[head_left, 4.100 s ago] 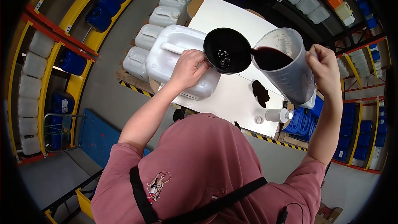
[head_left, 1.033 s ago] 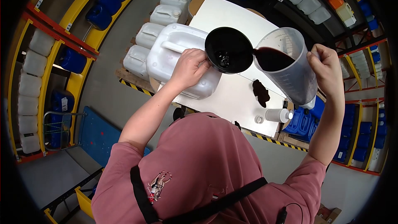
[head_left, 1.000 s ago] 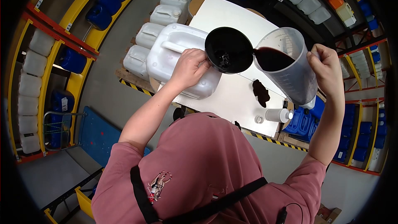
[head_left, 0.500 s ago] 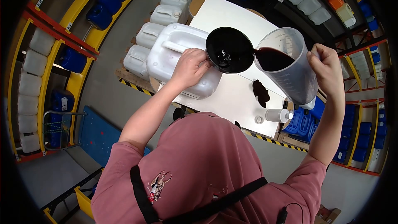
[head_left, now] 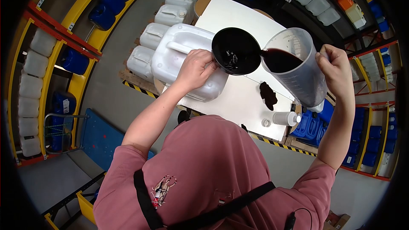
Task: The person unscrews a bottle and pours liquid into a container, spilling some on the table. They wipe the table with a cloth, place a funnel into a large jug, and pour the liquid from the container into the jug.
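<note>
My left hand (head_left: pixel 197 69) is closed on the near-left rim of a black funnel (head_left: pixel 226 44), above a large white jerrycan (head_left: pixel 174 66). The funnel's spout is hidden. With my right hand (head_left: pixel 334 70) I grip a translucent measuring jug (head_left: pixel 304 83) by its handle side, tilted toward the funnel. Dark red-brown liquid (head_left: pixel 281 61) lies in the jug and runs from its lip at the funnel's right edge. Dark liquid also shows inside the funnel.
On the white table (head_left: pixel 238 102) lie a dark crumpled item (head_left: pixel 268 96), a white bottle (head_left: pixel 283 118) on its side and a small white cap (head_left: pixel 266 122). Several white jerrycans (head_left: pixel 155 36) stand at left. Shelves with blue canisters surround the area, and a blue trolley (head_left: pixel 100 136) is at lower left.
Both hands, the funnel and the jug hold almost the same positions. The liquid's surface inside the funnel has shifted slightly as the stream continues.
</note>
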Available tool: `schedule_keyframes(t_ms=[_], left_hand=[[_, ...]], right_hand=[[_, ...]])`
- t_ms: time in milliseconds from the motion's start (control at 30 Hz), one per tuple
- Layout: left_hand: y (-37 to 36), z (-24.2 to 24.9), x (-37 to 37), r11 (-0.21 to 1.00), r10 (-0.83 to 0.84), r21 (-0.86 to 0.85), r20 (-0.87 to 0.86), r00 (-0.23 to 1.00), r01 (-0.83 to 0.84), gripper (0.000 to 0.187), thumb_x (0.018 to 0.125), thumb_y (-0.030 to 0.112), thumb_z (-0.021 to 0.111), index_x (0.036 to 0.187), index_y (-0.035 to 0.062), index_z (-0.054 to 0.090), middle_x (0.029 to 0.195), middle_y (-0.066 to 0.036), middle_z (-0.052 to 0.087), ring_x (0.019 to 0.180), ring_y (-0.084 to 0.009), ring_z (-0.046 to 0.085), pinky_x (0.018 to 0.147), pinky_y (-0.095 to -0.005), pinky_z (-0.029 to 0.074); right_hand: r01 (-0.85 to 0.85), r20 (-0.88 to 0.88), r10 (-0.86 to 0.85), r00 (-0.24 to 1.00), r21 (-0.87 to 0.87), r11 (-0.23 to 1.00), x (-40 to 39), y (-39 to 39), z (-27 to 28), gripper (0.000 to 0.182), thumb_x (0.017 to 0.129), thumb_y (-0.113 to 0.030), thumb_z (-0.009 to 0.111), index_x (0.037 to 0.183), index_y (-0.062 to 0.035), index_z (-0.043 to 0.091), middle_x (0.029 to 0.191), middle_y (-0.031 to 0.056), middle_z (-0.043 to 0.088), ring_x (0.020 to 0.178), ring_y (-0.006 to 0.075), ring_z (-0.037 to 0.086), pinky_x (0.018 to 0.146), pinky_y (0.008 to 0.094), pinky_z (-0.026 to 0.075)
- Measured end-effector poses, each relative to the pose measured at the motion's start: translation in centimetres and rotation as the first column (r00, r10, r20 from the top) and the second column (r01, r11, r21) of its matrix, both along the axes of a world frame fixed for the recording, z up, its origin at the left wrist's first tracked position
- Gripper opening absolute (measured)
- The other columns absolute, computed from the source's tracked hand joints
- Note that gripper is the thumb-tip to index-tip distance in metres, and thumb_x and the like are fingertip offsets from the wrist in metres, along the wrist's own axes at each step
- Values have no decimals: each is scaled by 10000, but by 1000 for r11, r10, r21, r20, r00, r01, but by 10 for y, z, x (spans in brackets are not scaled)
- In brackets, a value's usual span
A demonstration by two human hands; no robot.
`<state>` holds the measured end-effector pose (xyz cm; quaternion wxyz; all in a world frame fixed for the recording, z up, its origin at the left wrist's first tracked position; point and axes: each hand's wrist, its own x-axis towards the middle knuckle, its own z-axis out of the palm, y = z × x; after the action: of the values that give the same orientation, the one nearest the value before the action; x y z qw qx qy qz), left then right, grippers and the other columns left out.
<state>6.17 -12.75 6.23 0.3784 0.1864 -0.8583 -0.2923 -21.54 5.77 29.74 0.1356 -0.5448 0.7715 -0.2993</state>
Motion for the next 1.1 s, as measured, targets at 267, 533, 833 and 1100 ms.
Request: schedule_keyframes(t_ms=[267,533,833,1100], left_hand=[[0,1,0,1000,-1,2,0,1000,1,111,908,158,615,862,82,682,851,-75,667,918,-283,630,905,-402,441],[1,2,0,1000,1,5,2,1000,-1,108,908,158,620,867,81,684,852,-73,669,917,-280,632,905,-399,441],[1,3,0,1000,0,5,6,1000,0,110,915,158,617,875,82,687,850,-72,668,915,-277,630,907,-400,439],[1,2,1,1000,-3,4,7,1000,3,111,915,157,616,877,83,689,847,-73,667,908,-279,629,906,-398,438]], right_hand=[[4,-3,-4,1000,7,1000,0,-1,0,351,890,-174,624,639,-50,413,592,-44,369,583,49,329,516,274,292],[4,11,-4,1000,17,1000,0,-1,1,353,895,-175,621,635,-56,415,587,-47,377,570,48,330,512,273,289],[0,10,0,1000,7,1000,1,-1,1,342,892,-171,615,635,-53,423,582,-49,379,565,46,337,511,269,292],[2,1,-2,1000,15,1000,-1,-1,1,338,889,-169,616,639,-52,421,587,-50,380,569,43,335,510,272,289]])
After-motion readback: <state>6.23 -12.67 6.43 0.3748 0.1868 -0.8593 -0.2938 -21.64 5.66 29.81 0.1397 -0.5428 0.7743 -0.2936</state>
